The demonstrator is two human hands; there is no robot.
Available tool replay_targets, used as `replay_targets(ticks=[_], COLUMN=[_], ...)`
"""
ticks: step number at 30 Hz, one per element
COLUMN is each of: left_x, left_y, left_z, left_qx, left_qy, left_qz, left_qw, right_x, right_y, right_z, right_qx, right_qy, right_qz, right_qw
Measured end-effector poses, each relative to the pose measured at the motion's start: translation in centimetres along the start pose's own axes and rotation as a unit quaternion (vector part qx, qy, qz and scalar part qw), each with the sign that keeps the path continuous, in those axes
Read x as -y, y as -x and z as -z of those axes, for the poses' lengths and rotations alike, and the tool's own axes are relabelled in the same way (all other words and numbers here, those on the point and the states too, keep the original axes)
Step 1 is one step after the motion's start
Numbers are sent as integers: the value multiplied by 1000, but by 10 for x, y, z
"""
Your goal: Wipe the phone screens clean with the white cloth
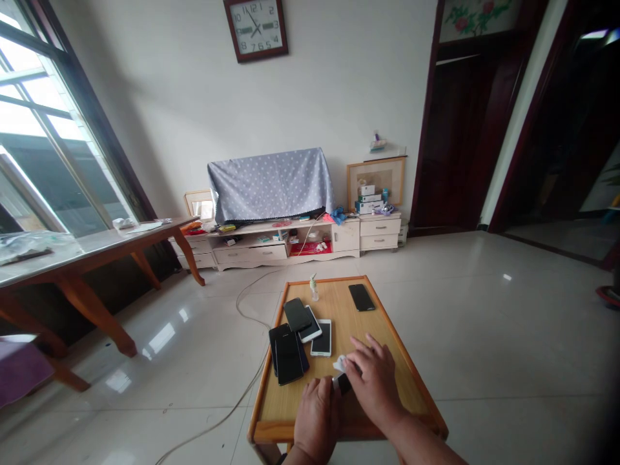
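Note:
Near the front edge of the small wooden table [271,410], my left hand [317,413] is closed around one end of a dark phone [343,383], mostly hidden by both hands. My right hand [375,381] pinches a crumpled white wipe [340,363] between thumb and index finger, just over the phone, its other fingers stretched out. To the left of my hands lie several phones, partly overlapping: a black phone [289,358], a dark one [297,314] resting on a white-edged phone [310,326], and a white phone [321,338].
A small clear spray bottle [314,289] stands at the table's far edge; a black phone [361,298] lies at the far right corner. A cable [242,387] runs along the floor on the left. Beyond is a low white TV cabinet [252,254]; a larger table [92,258] stands left.

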State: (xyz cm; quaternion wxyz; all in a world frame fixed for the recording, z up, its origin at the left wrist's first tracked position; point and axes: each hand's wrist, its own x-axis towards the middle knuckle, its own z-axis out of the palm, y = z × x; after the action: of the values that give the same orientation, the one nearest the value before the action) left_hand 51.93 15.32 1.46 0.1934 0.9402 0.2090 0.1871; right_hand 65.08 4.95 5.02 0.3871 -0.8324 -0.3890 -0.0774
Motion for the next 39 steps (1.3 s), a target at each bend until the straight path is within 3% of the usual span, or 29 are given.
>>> replay_targets(ticks=[4,10,12,19,24,28,35,39], left_x=[2,-1,-2,-2,-1,0,3,1], left_y=[-1,2,2,0,0,1,0,-1], left_z=[-1,2,4,4,3,0,-3,-1], left_qx=[-1,-6,-5,4,-7,-17,-29,-34], left_qy=[0,4,9,13,16,22,18,2], left_qz=[-21,4,2,-8,-1,-6,-20,-48], left_qw=[1000,1000,1000,1000,1000,1000,999,998], right_x=[17,-41,-49,-15,-57,-91,-93,-92], right_y=[9,-20,-23,-2,-23,-31,-22,-24], right_z=[-7,9,13,-3,11,18,-3,-1], right_qx=[49,-34,-45,21,-44,-35,-9,-19], right_qy=[30,52,63,41,-28,-151,-273,-309], right_qz=[56,-106,-120,2,-98,-187,-268,-313], right_qw=[997,993,990,999,994,970,924,898])
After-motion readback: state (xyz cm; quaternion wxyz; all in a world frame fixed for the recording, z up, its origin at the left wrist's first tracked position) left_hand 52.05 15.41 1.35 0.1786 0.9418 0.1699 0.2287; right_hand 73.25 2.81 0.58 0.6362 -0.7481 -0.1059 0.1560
